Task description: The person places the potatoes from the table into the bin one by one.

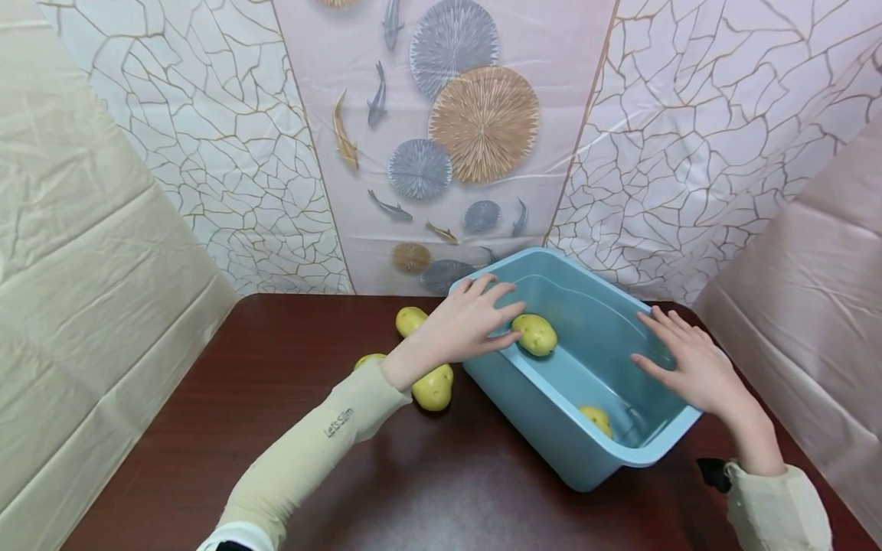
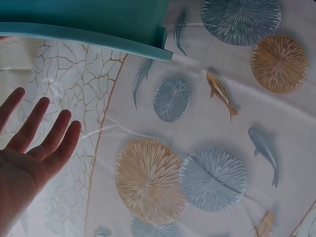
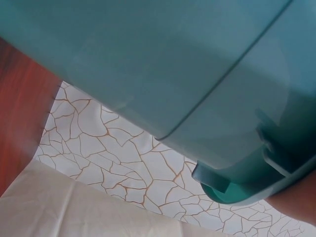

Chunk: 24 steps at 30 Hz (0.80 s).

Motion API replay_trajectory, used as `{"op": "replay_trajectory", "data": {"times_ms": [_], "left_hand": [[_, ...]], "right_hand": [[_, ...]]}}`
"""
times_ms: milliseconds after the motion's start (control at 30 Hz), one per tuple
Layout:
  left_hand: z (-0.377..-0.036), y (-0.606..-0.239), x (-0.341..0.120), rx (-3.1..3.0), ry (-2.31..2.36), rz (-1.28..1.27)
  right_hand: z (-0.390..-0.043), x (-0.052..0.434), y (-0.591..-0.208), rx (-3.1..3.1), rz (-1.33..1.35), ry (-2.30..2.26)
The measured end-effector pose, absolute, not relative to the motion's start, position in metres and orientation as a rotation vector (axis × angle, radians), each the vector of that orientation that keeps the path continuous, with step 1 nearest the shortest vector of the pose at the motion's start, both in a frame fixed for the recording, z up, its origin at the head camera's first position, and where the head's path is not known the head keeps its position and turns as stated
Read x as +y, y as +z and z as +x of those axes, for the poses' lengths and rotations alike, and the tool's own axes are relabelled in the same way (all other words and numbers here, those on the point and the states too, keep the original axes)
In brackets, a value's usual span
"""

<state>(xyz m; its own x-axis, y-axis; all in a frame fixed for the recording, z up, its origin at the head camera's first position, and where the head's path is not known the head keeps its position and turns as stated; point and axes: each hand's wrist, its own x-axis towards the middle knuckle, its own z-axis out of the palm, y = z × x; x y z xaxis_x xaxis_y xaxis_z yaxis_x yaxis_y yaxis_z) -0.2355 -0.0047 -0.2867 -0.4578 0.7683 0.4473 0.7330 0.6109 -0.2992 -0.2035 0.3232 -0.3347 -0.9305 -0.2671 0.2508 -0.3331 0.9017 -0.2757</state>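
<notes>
A light blue plastic tub (image 1: 524, 398) stands on a dark wooden table (image 1: 276, 398). My left hand (image 1: 506, 321) reaches over the tub's left rim with straight fingers, its tips beside a yellow potato (image 1: 535, 334) inside. The left wrist view shows the left hand (image 2: 39, 138) with an empty palm under the tub's rim (image 2: 98, 37). My right hand (image 1: 671, 348) lies flat on the tub's right rim, holding nothing. A second potato (image 1: 596, 419) lies in the tub's near corner. The right wrist view shows the tub's outer wall (image 3: 173, 74) and a bit of the hand (image 3: 296, 205).
Three more potatoes lie on the table left of the tub: one at the back (image 1: 410, 320), one by my forearm (image 1: 434, 388), one half hidden by my sleeve (image 1: 368, 360). Patterned sheets hang behind the table and on both sides.
</notes>
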Motion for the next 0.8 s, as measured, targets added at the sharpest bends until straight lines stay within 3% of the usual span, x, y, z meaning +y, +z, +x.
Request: {"op": "replay_trajectory", "data": {"times_ms": [800], "left_hand": [[-0.225,-0.303,-0.025,-2.207,0.072,-1.127]], "right_hand": [[-0.204,0.323,-0.336,-2.839,0.459,0.468]]}}
